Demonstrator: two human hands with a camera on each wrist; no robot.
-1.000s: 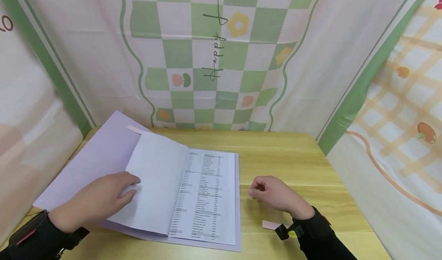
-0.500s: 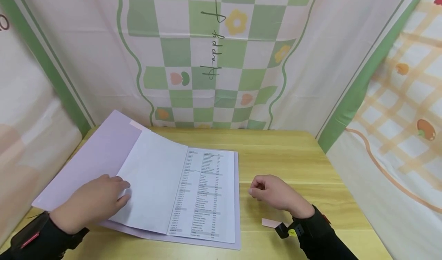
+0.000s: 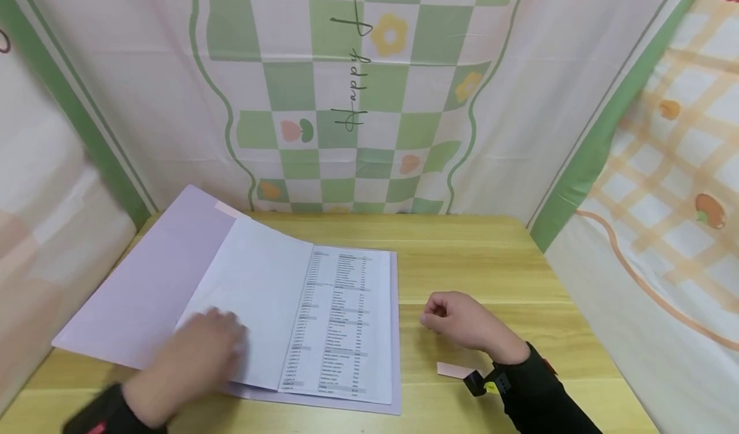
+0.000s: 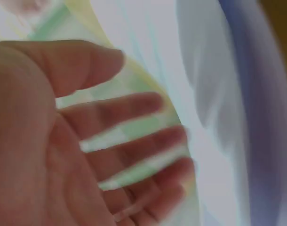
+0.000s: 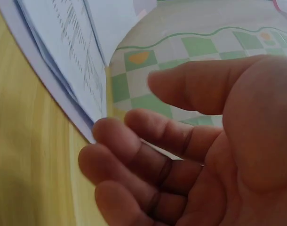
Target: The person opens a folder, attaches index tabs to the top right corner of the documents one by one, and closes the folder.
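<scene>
Nothing is held by the loosely curled right hand (image 3: 462, 323) or, seemingly, the blurred, spread left hand (image 3: 199, 354) — if brushed, the page (image 3: 254, 286) could be creased.

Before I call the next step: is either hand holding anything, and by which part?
Nothing is held. The left hand, blurred over the blank page, has nothing in its grasp; the right hand, loosely curled beside the folder, is empty.
</scene>
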